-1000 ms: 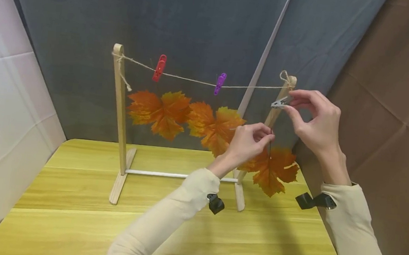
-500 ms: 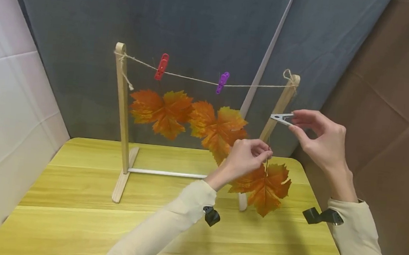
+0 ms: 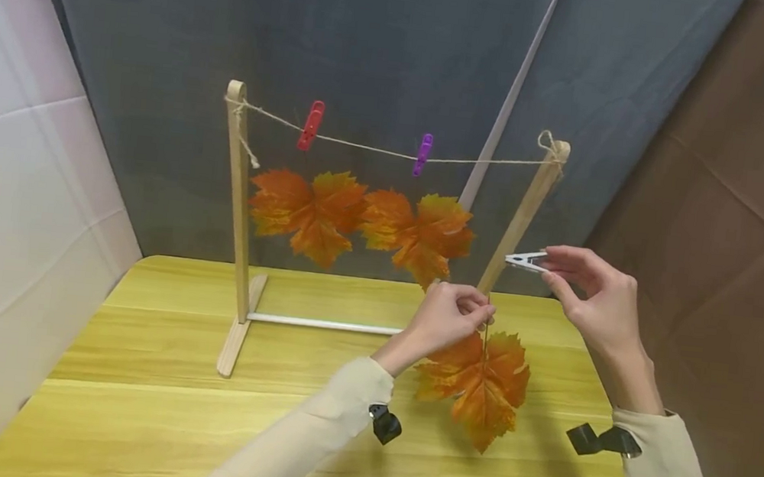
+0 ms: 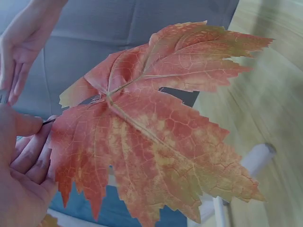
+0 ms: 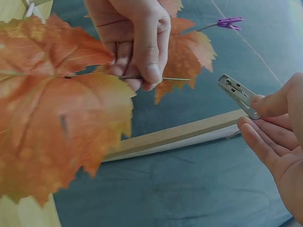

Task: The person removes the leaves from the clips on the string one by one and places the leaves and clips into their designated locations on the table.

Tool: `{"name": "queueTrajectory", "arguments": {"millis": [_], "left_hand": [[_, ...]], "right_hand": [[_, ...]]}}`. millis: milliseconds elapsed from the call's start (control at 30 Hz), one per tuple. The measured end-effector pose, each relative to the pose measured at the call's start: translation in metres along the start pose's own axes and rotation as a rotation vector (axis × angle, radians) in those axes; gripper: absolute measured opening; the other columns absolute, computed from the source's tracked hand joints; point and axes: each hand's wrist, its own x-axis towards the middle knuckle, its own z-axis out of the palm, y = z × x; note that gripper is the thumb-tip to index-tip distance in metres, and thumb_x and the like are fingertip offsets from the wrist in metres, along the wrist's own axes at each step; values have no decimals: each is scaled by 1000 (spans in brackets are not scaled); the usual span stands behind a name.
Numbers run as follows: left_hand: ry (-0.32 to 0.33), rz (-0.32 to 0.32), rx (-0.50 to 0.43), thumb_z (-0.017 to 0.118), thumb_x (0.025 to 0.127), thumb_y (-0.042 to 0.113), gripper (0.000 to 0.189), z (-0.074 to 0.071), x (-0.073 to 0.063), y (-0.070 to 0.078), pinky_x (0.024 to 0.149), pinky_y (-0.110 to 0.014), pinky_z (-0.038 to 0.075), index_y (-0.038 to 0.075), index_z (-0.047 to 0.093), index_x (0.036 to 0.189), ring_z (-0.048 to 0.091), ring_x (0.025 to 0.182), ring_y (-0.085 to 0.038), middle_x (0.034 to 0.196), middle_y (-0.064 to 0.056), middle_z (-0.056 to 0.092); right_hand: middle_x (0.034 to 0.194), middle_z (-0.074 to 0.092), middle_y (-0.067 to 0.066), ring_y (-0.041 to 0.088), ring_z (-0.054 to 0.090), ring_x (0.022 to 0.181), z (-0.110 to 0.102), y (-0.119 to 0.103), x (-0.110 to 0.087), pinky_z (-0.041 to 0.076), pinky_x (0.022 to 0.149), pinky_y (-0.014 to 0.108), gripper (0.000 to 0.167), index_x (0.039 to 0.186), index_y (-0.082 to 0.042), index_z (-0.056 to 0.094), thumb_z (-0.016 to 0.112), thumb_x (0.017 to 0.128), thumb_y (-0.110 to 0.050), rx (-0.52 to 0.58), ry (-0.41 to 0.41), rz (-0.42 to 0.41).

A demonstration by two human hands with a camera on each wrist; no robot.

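My left hand (image 3: 446, 318) pinches the thin stem (image 5: 175, 79) of an orange artificial maple leaf (image 3: 488, 391), which hangs below the fingers over the right part of the table. To the right and a little higher, my right hand (image 3: 597, 301) pinches a pale grey clothespin (image 3: 523, 260) by its handle ends, its tip pointing left. Leaf and clothespin are apart. Behind them a string (image 3: 363, 146) runs between two wooden posts. A red clothespin (image 3: 311, 126) and a purple clothespin (image 3: 422, 156) sit on it, with one orange leaf (image 3: 311, 216) and another leaf (image 3: 417, 234) hanging beneath.
The stand's left post (image 3: 238, 209) and right post (image 3: 526, 206) rise from wooden feet, joined low down by a white rod (image 3: 325, 324). All of it stands on a yellow wood-grain table (image 3: 151, 416). Grey cloth (image 3: 386, 47) hangs behind, brown cloth (image 3: 735, 226) at the right.
Both hands have come down from near the right post's top, bringing the leaf and the grey clothespin lower. The leaf also moved slightly left. The two hanging leaves stay on the string.
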Motion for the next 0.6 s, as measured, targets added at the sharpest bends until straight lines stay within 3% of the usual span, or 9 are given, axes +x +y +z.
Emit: {"name": "queueTrajectory", "arguments": {"millis": [33,100,233,267,367,600], "left_hand": [[6,-12,3,71,96,19,14,-1,-2,-2,100,-42,53,7,77,98,69,66,1,83,1,79],[11,-33,-15,71,96,19,15,-2,-6,-6,81,-38,60,5,77,98,70,66,-2,83,-1,79],[6,-74,-11,71,95,19,15,-4,-15,-14,73,-28,59,5,77,98,71,67,-5,83,-2,79],[-2,-84,-15,71,95,18,14,-5,-18,-16,62,-25,56,5,77,97,71,68,-5,83,-3,79],[-7,-112,-12,72,94,18,12,-9,-26,-23,60,-20,53,7,78,94,70,69,-5,82,-3,78],[-3,-142,-25,72,94,16,12,-17,-41,-38,59,-21,53,5,77,93,70,67,-8,80,-4,77]], "right_hand": [[105,74,19,-7,69,93,1,1,-4,52,86,9,38,117,0,71,75,82,13,3,-6,5],[106,74,19,-8,68,94,4,4,-11,51,86,9,38,118,0,71,75,83,13,2,-13,14],[105,74,19,-8,68,96,9,11,-25,51,87,9,38,118,0,71,73,83,15,14,-20,16],[105,74,19,-8,67,97,10,13,-28,51,88,9,38,118,1,70,73,83,15,21,-23,16],[105,74,21,-8,67,97,16,18,-37,52,87,9,36,118,3,70,71,84,16,45,-27,27],[105,73,27,-8,67,95,29,26,-53,51,86,8,34,117,4,70,69,86,16,89,-21,92]]}}
